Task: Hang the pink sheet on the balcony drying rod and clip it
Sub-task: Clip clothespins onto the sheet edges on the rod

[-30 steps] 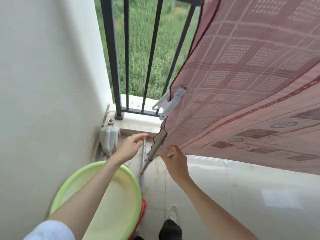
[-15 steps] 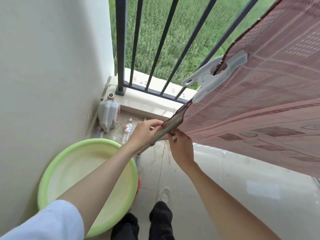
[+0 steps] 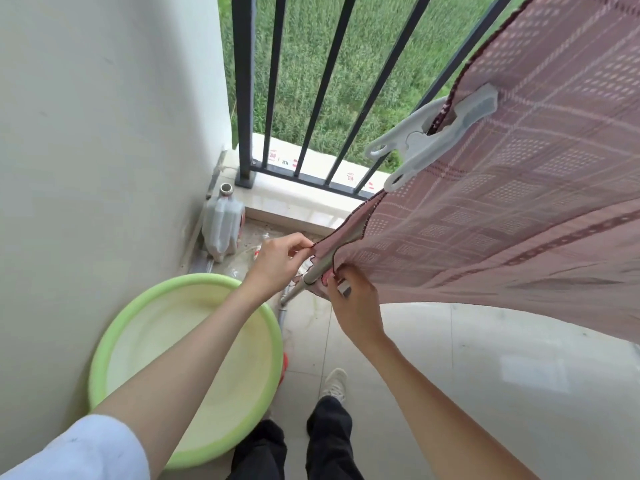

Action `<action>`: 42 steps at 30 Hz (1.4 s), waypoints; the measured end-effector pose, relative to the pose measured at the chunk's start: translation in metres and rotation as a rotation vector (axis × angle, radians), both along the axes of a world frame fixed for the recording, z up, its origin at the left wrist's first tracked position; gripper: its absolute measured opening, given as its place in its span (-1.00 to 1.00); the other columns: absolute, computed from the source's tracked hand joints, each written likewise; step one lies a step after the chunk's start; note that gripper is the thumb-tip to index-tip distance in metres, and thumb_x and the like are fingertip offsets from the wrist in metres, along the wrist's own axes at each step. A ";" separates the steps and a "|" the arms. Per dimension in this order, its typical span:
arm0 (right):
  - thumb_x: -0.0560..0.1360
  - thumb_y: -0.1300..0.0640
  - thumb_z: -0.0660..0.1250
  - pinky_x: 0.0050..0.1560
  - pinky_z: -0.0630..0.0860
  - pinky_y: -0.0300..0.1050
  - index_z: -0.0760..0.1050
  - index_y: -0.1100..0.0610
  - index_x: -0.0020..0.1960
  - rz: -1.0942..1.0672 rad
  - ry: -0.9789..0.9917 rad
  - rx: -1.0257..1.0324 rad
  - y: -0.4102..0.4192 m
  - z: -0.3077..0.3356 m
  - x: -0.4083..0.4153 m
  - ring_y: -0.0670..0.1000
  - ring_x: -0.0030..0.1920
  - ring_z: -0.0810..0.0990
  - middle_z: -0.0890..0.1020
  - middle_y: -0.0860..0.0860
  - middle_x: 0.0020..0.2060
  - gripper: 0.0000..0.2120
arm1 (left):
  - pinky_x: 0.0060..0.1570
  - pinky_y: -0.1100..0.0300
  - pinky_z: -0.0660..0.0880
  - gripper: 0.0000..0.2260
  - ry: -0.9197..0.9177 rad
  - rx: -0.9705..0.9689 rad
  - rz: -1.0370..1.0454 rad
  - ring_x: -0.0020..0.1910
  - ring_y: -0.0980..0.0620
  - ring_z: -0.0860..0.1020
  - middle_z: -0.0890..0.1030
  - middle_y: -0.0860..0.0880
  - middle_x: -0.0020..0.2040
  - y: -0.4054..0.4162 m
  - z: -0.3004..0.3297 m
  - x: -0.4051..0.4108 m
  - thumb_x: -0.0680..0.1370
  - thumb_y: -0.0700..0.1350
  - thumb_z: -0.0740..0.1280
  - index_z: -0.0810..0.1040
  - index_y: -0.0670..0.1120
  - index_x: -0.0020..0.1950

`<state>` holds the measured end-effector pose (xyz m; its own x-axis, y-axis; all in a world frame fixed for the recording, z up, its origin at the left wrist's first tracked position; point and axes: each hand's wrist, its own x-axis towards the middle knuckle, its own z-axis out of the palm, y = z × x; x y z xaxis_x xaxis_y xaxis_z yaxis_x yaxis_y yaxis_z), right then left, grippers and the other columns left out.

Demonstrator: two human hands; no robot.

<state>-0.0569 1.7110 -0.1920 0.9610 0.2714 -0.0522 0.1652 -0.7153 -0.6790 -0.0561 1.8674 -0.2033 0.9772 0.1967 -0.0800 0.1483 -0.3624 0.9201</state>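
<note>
The pink patterned sheet (image 3: 502,202) hangs over the metal drying rod (image 3: 313,273), whose bare end sticks out at the sheet's left edge. A large white clip (image 3: 436,133) grips the sheet's edge higher up on the rod. My left hand (image 3: 280,259) pinches the sheet's corner on the far side of the rod end. My right hand (image 3: 353,303) holds the sheet's edge on the near side, just under the rod, with a small white-grey object tucked in its fingers.
A light green basin (image 3: 180,368) stands on the tiled floor by the white wall (image 3: 104,150). A plastic jug (image 3: 221,223) sits in the corner. Black balcony railing (image 3: 242,91) runs behind, with grass beyond. My legs and a shoe (image 3: 334,382) show below.
My left hand reached across and took hold of the sheet's corner at the rod end. The view tilted, so the clip and sheet now sit further to the right.
</note>
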 end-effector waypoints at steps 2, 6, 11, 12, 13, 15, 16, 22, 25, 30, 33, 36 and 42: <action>0.51 0.18 0.27 -0.21 0.40 -0.07 0.51 0.23 -0.12 -0.043 0.046 -0.031 0.008 -0.002 0.007 -0.03 -0.34 0.43 0.61 0.12 -0.14 -0.89 | -0.17 0.47 0.39 -0.93 -0.002 -0.010 -0.009 -0.24 0.15 0.54 0.65 -0.08 -0.19 -0.004 -0.001 -0.004 0.50 -0.25 0.34 0.62 -0.20 -0.11; 0.53 0.16 0.24 -0.19 0.37 -0.10 0.54 0.22 0.00 -0.078 0.083 -0.038 0.016 -0.008 0.009 0.05 -0.29 0.45 0.63 0.13 -0.11 -0.84 | -0.11 0.33 0.46 -0.91 -0.002 -0.049 -0.041 -0.18 0.07 0.58 0.66 -0.02 -0.17 -0.010 0.000 -0.007 0.50 -0.25 0.33 0.64 -0.15 -0.08; 0.52 0.16 0.26 -0.15 0.44 -0.06 0.54 0.14 0.07 -0.086 0.092 0.006 0.016 -0.013 0.009 0.01 -0.28 0.47 0.65 0.07 -0.07 -0.83 | -0.02 0.38 0.51 -0.83 -0.002 -0.083 -0.126 -0.09 0.15 0.56 0.59 0.05 -0.08 -0.015 0.001 -0.008 0.49 -0.28 0.32 0.60 -0.14 0.05; 0.51 0.17 0.26 -0.14 0.46 -0.03 0.54 0.14 0.08 -0.079 0.091 0.000 0.016 -0.013 0.010 0.04 -0.27 0.50 0.65 0.07 -0.07 -0.82 | -0.02 0.41 0.50 -0.82 -0.008 -0.097 -0.125 -0.07 0.16 0.57 0.59 0.04 -0.06 -0.016 0.003 -0.008 0.48 -0.25 0.35 0.59 -0.13 0.07; 0.50 0.18 0.27 -0.13 0.48 -0.01 0.54 0.14 0.09 -0.073 0.090 -0.007 0.015 -0.014 0.011 0.05 -0.26 0.52 0.65 0.07 -0.06 -0.82 | -0.02 0.42 0.49 -0.81 -0.013 -0.108 -0.119 -0.06 0.16 0.57 0.60 0.03 -0.05 -0.017 0.004 -0.008 0.47 -0.22 0.38 0.58 -0.13 0.07; 0.49 0.20 0.29 -0.13 0.51 -0.01 0.54 0.13 0.09 -0.068 0.085 -0.005 0.015 -0.015 0.010 0.06 -0.23 0.55 0.65 0.07 -0.08 -0.81 | -0.02 0.39 0.49 -0.80 -0.025 -0.088 -0.106 -0.07 0.16 0.58 0.63 0.02 -0.06 -0.018 0.007 -0.006 0.43 -0.16 0.42 0.59 -0.13 0.05; 0.49 0.20 0.29 -0.14 0.51 -0.01 0.55 0.13 0.08 -0.073 0.080 0.005 0.015 -0.015 0.010 0.07 -0.22 0.56 0.65 0.06 -0.08 -0.82 | -0.04 0.39 0.49 -0.81 -0.041 -0.055 -0.102 -0.09 0.16 0.57 0.63 0.01 -0.08 -0.019 0.007 -0.005 0.43 -0.15 0.43 0.59 -0.13 0.02; 0.51 0.17 0.28 -0.23 0.30 -0.24 0.53 0.17 -0.01 -0.128 0.067 0.034 0.015 -0.023 0.009 -0.07 -0.34 0.43 0.61 0.06 -0.13 -0.89 | -0.15 0.43 0.46 -0.95 -0.145 0.045 -0.054 -0.21 0.28 0.50 0.55 0.01 -0.19 -0.024 0.009 -0.001 0.46 -0.21 0.38 0.55 -0.13 -0.10; 0.49 0.20 0.30 -0.24 0.34 -0.27 0.51 0.21 0.04 -0.139 0.151 0.084 0.015 -0.026 0.004 -0.06 -0.30 0.46 0.57 -0.01 -0.23 -0.85 | -0.15 0.38 0.47 -0.87 -0.096 0.026 -0.061 -0.16 0.24 0.51 0.54 0.09 -0.18 -0.029 0.013 -0.001 0.45 -0.13 0.41 0.49 -0.08 -0.08; 0.49 0.21 0.32 -0.25 0.46 -0.19 0.48 0.23 -0.11 -0.565 0.856 0.716 0.012 -0.019 -0.005 0.02 -0.30 0.54 0.61 0.12 -0.32 -0.93 | -0.15 0.47 0.44 -0.91 -0.110 0.022 0.007 -0.18 0.21 0.51 0.51 0.15 -0.21 -0.026 0.018 0.004 0.50 -0.28 0.31 0.50 -0.10 -0.08; 0.52 0.21 0.23 -0.10 0.47 -0.12 0.45 0.26 -0.17 -0.771 1.218 1.175 -0.002 -0.014 -0.009 0.04 -0.21 0.52 0.57 0.16 -0.24 -0.86 | -0.12 0.46 0.45 -0.92 -0.087 0.013 -0.029 -0.16 0.09 0.54 0.57 0.01 -0.16 -0.024 0.021 0.009 0.49 -0.27 0.34 0.54 -0.18 -0.03; 0.47 0.23 0.22 -0.10 0.55 0.01 0.49 0.26 -0.13 -0.696 1.350 1.256 -0.013 -0.012 -0.017 0.06 -0.07 0.53 0.60 0.14 -0.11 -0.89 | -0.09 0.40 0.46 -0.91 -0.074 0.044 -0.013 -0.15 0.05 0.55 0.61 -0.06 -0.14 -0.025 0.021 0.011 0.48 -0.26 0.36 0.56 -0.19 -0.03; 0.43 0.21 0.27 -0.23 0.59 -0.14 0.49 0.29 0.18 -0.622 1.414 1.331 -0.017 -0.011 -0.019 -0.01 -0.12 0.50 0.57 0.13 -0.15 -0.66 | -0.04 0.05 0.52 -0.93 -0.057 0.133 0.010 -0.18 -0.10 0.60 0.61 -0.19 -0.14 -0.017 0.017 0.012 0.44 -0.26 0.41 0.61 -0.24 -0.12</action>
